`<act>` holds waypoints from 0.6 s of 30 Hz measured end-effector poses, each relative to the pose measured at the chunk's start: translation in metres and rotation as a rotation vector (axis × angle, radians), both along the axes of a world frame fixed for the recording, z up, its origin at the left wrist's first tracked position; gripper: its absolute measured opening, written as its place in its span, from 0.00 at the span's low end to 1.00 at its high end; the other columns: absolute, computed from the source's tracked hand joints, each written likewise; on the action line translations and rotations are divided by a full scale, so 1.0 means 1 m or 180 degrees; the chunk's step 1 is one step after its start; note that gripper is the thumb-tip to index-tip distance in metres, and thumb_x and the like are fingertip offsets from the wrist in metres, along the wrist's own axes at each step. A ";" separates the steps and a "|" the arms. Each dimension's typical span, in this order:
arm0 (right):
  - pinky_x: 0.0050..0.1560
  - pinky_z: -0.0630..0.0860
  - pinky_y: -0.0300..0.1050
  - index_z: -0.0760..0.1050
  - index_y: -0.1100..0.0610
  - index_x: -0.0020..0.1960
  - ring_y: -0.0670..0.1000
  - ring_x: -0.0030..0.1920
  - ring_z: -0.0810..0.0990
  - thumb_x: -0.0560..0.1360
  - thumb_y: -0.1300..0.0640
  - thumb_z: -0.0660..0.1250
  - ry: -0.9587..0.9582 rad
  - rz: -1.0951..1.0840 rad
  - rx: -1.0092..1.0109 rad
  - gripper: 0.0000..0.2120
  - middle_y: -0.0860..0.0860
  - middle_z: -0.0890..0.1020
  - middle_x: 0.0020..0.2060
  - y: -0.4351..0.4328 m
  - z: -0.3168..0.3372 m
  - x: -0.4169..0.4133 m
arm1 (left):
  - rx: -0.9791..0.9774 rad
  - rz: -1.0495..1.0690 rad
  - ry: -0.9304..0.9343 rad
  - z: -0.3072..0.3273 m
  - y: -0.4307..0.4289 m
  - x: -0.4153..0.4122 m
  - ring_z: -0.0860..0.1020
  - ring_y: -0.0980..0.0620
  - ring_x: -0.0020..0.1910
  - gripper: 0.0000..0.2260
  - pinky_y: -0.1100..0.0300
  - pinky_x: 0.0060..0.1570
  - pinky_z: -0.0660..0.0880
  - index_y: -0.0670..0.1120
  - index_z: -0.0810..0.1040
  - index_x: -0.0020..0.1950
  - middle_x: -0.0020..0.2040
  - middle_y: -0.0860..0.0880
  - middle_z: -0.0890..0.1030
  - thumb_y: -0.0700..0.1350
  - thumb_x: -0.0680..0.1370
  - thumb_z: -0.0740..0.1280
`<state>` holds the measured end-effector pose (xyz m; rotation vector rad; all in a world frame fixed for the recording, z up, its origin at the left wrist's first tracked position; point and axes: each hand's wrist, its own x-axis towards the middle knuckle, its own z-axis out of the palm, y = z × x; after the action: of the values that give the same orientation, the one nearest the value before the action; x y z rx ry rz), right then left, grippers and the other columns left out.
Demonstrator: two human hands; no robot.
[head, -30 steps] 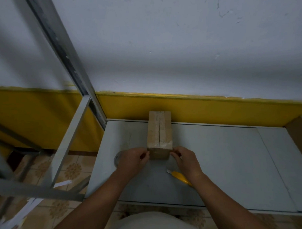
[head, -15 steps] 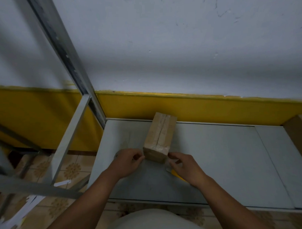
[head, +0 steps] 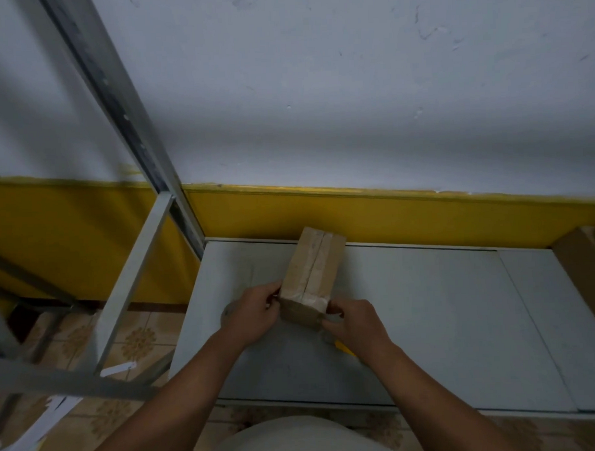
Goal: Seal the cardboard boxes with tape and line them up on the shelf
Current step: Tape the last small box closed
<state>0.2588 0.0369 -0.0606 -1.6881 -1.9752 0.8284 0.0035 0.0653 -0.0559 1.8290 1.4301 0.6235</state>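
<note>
A small narrow cardboard box [head: 314,268] lies on the grey shelf board [head: 427,322], its far end angled to the right and clear tape running along its top seam. My left hand [head: 255,314] grips its near left corner. My right hand [head: 355,321] grips its near right corner, fingers curled against the taped end face. A yellow utility knife [head: 344,347] lies on the shelf, mostly hidden under my right wrist.
A second, larger cardboard box [head: 586,272] stands at the shelf's right edge. Grey metal shelf posts [head: 129,285] cross at the left. A white and yellow wall backs the shelf. Paper strips [head: 117,370] lie on the tiled floor.
The box has turned from lying straight to angling rightward at its far end. Both hands stayed at its near corners and moved slightly left with it.
</note>
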 end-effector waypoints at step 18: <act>0.39 0.77 0.44 0.84 0.47 0.43 0.41 0.38 0.80 0.72 0.45 0.73 -0.0285 -0.0388 -0.0156 0.07 0.42 0.85 0.37 0.001 0.013 -0.017 | -0.0311 0.0725 -0.0705 -0.015 -0.012 0.028 0.77 0.70 0.57 0.13 0.72 0.55 0.74 0.55 0.76 0.65 0.59 0.60 0.80 0.50 0.81 0.73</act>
<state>0.2414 0.0378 -0.0481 -1.8837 -1.9012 0.7758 0.0313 0.0530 -0.0710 1.4834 1.5003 0.8276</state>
